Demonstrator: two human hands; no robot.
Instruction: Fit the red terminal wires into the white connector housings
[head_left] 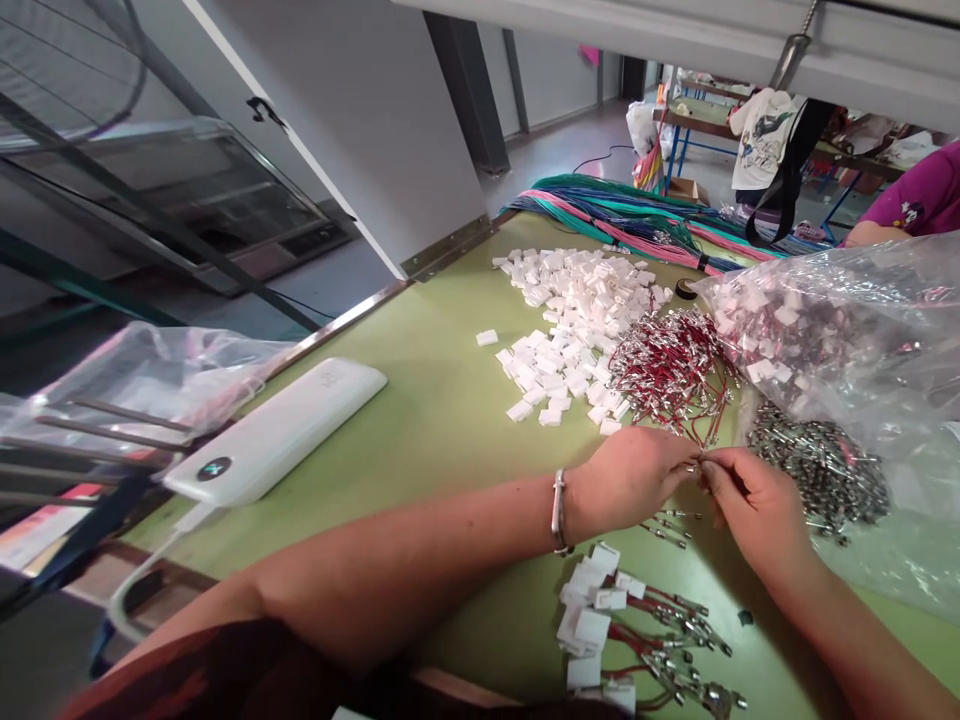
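My left hand [634, 480], with a bracelet at its wrist, and my right hand [757, 500] meet fingertip to fingertip above the table. Both are closed in a pinch. A small shiny bit shows between them, too small to name. Just beyond the fingers lies a heap of short red wires [667, 360] with metal terminals. White plastic connector housings [585, 290] are piled behind and left of it. Several metal-ended pieces [671, 528] lie below my left hand. Nearer me is a group of red wires fitted with white housings [589, 630] and metal ends.
On the right, a clear plastic bag [847, 300] holds white and red parts, beside a pile of metal pieces [817, 465]. Bundled coloured cables [615, 215] run along the back. A white power bank [285, 430] with a cable lies left. A person's purple sleeve [915, 195] shows at right.
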